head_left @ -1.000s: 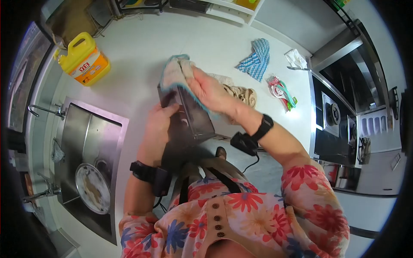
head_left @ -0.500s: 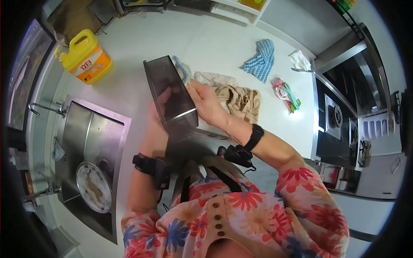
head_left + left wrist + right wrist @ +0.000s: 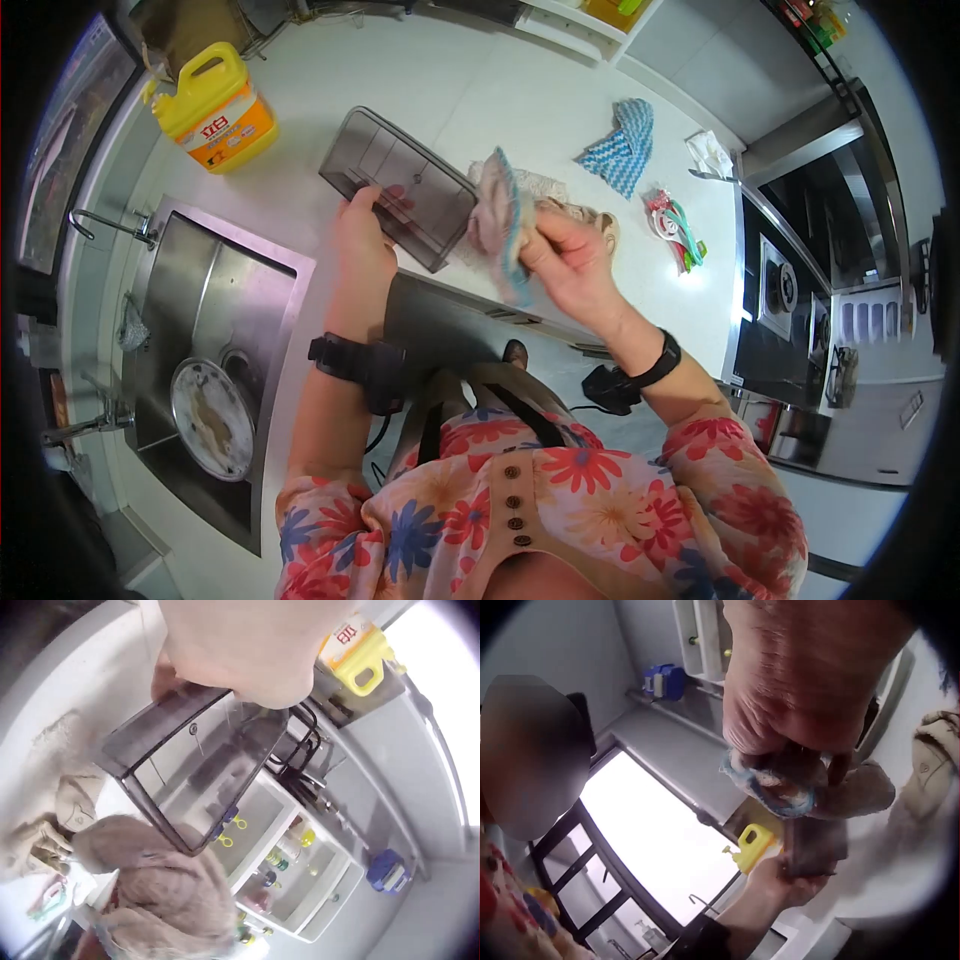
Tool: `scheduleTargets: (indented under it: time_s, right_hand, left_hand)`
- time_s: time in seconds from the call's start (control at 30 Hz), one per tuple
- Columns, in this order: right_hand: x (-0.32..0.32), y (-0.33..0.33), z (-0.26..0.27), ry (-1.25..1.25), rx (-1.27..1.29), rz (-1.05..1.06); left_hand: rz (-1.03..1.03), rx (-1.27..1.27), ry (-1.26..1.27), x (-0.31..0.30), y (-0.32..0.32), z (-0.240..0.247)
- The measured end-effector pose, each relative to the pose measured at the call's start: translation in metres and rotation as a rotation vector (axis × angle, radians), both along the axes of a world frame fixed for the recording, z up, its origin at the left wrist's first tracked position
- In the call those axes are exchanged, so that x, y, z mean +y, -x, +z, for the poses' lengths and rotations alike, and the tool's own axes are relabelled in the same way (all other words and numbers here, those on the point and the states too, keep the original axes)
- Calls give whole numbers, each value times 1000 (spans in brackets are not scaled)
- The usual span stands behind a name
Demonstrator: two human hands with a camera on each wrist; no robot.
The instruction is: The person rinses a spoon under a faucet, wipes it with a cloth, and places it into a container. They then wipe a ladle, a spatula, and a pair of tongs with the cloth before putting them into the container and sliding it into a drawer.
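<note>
My left hand [image 3: 362, 250] grips a clear grey plastic bin [image 3: 405, 175] by its near long side, tilted over the counter's front edge. In the left wrist view, the open side of the bin [image 3: 124, 742] shows a dark rim and a small round hole in the wall. A beige cloth with a blue edge [image 3: 492, 215] is pinched in my right hand [image 3: 578, 270], just right of the bin. The cloth [image 3: 161, 889] hangs bunched close to the bin's corner in that wrist view. Seen from the right wrist, its folds [image 3: 859, 791] partly overlap the bin.
A patterned beige cloth [image 3: 608, 228] lies behind my right hand, with a blue-and-white cloth [image 3: 622, 150] farther back. Coiled cords or straps [image 3: 675, 228] sit to the right. At left stand a yellow detergent jug [image 3: 218, 115] and a sink [image 3: 300, 262] holding a round metal dish [image 3: 205, 385].
The cloth has come off the bin and moved right with my right hand. My left hand has turned the bin, so its open side now faces up more.
</note>
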State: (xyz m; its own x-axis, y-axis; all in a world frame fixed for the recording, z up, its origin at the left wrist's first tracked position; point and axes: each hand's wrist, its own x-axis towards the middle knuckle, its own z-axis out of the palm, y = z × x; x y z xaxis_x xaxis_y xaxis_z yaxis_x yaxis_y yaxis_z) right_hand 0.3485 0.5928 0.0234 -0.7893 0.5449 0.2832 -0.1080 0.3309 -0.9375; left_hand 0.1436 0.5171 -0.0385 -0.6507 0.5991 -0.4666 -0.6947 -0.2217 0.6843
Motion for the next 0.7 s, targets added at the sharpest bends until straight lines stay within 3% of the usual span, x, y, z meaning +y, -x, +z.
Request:
scheduleTargets:
  time_s: [0.03, 0.07, 0.13, 0.2, 0.27, 0.3, 0.4, 0.43, 0.5, 0.57, 0.6, 0.63, 0.7]
  right_hand:
    - [-4, 4, 7, -189, -29, -74]
    - [-8, 11, 10, -188, -30, -80]
    - [-9, 27, 13, -161, -79, -239]
    - [-5, 37, 14, -36, -67, -217]
    - [-10, 45, 23, 110, 150, -226]
    - [-11, 52, 17, 109, 149, -225]
    - [-6, 77, -19, 120, 151, -152]
    - [3, 90, -27, 207, 98, -121]
    - [17, 106, -29, 451, 73, -78]
    - [19, 106, -21, 430, 42, -29]
    - [21, 106, -19, 407, 8, 20]
    - [25, 109, -30, 215, -22, 6]
    - [29, 107, -34, 182, -92, 42]
  left_hand:
    - [-2, 83, 28, 1, -4, 5]
    - [-4, 167, 59, 2, -7, 7]
    - [54, 278, 39, 8, -11, 0]
    - [116, 398, 15, 15, -10, -10]
    - [179, 634, 87, 16, -9, -21]
    - [180, 633, 87, 16, -10, -21]
    - [24, 787, 163, 12, -19, -12]
    - [-62, 801, 268, 11, -33, 13]
    - [-122, 925, 175, 7, -37, 7]
    - [-212, 1023, 140, 3, -38, 4]
    - [-213, 1022, 141, 3, -36, 1]
    - [-174, 1081, 109, 2, -33, -5]
    - [-127, 1139, 76, 0, -33, -4]
